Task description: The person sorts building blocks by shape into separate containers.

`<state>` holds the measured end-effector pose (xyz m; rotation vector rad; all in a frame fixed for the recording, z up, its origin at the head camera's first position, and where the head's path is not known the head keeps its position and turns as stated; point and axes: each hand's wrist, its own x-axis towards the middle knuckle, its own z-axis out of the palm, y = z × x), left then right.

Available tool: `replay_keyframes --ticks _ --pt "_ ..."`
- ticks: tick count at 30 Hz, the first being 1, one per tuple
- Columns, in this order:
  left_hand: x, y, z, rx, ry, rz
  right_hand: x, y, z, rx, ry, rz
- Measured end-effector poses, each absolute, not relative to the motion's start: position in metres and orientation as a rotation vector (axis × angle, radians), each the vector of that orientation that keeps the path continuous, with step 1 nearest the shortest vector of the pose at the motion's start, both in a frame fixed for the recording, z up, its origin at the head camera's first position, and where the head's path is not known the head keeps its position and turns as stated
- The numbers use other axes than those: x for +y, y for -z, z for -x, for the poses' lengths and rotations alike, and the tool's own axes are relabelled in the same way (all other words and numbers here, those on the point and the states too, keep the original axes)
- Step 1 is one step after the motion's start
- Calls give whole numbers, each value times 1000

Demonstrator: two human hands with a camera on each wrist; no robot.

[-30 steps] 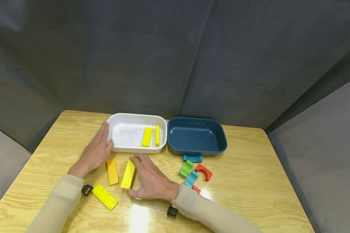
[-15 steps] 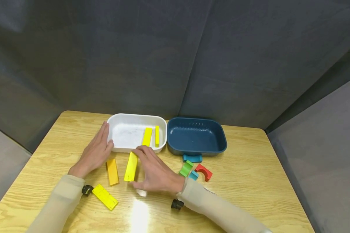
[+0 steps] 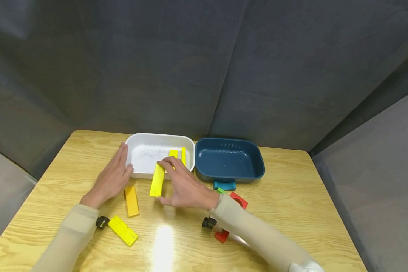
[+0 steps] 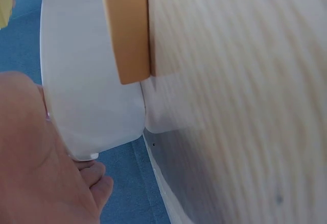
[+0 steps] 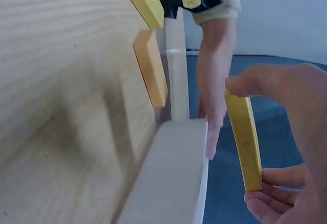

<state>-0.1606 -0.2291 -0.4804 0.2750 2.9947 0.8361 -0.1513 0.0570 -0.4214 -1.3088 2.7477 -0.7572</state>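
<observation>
Yellow blk [image 3: 157, 180] is pinched in our R hand [image 3: 187, 189], L of ctr in head view; our L hand [image 3: 109, 178], fingers straight, touches white tray [image 3: 142, 155]; orange blk [image 3: 132, 202] lies lower L, navy tray [image 3: 228, 160] R of ctr.

Beige long sleeves [image 3: 66, 230] L & R, blk wrist gadgets [image 3: 102, 222], yellow label [image 5: 192, 1] (w/ tiny dark print) on L one
</observation>
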Motion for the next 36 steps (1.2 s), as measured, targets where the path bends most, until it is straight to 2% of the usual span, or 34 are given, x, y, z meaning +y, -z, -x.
replay_keyframes --ticks 36 --pt "-229 481 160 3003 -837 -277 45 403 218 2823 637 1244"
